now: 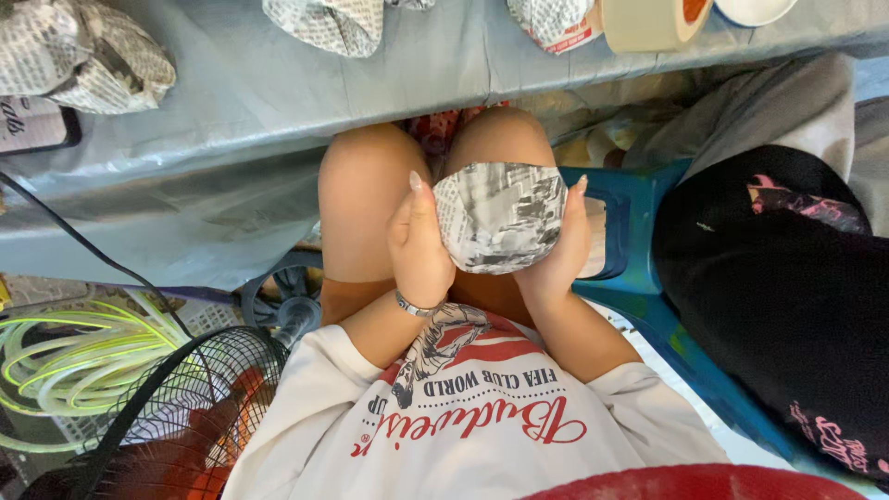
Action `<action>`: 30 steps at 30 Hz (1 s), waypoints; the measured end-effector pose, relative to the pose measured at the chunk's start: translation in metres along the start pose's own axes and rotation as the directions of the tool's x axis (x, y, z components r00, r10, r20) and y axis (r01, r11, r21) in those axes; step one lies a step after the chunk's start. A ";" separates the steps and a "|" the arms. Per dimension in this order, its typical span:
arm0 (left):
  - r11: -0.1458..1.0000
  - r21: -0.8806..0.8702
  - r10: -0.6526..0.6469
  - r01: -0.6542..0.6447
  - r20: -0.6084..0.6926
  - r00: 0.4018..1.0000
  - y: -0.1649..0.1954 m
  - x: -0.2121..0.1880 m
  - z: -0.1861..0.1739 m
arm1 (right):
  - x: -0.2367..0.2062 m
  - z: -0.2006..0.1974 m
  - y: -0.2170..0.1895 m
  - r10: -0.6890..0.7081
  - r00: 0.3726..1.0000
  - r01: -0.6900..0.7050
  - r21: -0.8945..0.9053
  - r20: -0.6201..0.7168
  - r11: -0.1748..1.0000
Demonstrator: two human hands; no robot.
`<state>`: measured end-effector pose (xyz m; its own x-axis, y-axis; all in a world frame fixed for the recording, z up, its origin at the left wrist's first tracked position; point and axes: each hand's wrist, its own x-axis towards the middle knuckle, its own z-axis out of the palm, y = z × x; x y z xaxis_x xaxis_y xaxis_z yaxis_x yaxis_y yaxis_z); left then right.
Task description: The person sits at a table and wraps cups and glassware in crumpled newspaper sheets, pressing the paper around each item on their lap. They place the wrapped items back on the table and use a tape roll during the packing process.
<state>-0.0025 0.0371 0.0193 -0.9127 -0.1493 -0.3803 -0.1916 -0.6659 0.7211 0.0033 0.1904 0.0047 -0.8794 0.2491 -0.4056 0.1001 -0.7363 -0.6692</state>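
Over the person's lap, just short of the near edge of the grey-covered table (278, 102), a rounded object wrapped in newspaper (500, 218) is cupped between both hands. Left hand (421, 245) is pressed against its left side, fingers curled round it and thumb lying up along the wrap; right hand (560, 245) closes on the right side, with one fingertip showing at the upper edge. Both grips are firm and closed around the bundle, which sits clear of the table, above the bare knees. On the tabletop's far edge lie further newspaper-wrapped bundles (79, 56), a roll of tape (653, 20) and a white bowl rim (752, 9). Below the table's left end stands a black wire fan guard (185, 407). A blue plastic stool (639, 222) sits to the right, beside a dark garment (778, 296)
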 end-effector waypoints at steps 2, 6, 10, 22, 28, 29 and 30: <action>0.998 0.053 0.037 -0.037 0.001 0.999 0.005 0.000 -0.007 | 0.001 0.001 -0.003 0.074 0.997 -0.074 -0.019 0.000 0.997; 0.995 0.006 0.102 -0.102 0.009 0.995 0.004 0.000 -0.011 | 0.001 0.003 -0.002 0.083 0.996 -0.083 -0.001 0.019 0.997; 0.995 -0.039 0.087 -0.089 -0.046 0.995 0.000 -0.002 -0.001 | 0.003 0.013 -0.001 0.000 1.000 0.000 0.060 -0.003 0.998; 0.994 0.005 0.111 -0.111 0.070 0.991 0.035 0.029 -0.003 | 0.024 0.069 -0.017 -0.011 0.987 0.016 -0.032 0.163 0.999; 0.943 0.284 0.044 -0.172 0.408 0.912 0.065 0.044 -0.026 | 0.038 0.100 -0.048 0.082 0.983 -0.047 -0.206 0.166 0.978; 0.955 0.270 -0.010 -0.123 0.442 0.897 0.067 0.042 -0.028 | 0.040 0.105 -0.050 0.095 0.979 -0.050 -0.238 0.182 0.970; 0.981 0.166 0.015 -0.095 0.432 0.902 0.068 0.039 -0.029 | 0.042 0.110 -0.050 0.145 0.976 -0.105 -0.233 0.163 0.967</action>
<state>-0.0404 -0.0346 0.0370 -0.9818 0.1714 -0.0823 -0.1608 -0.5178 0.8403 -0.0897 0.1689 0.0894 -0.9196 0.0333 -0.3914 0.2976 -0.5913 -0.7495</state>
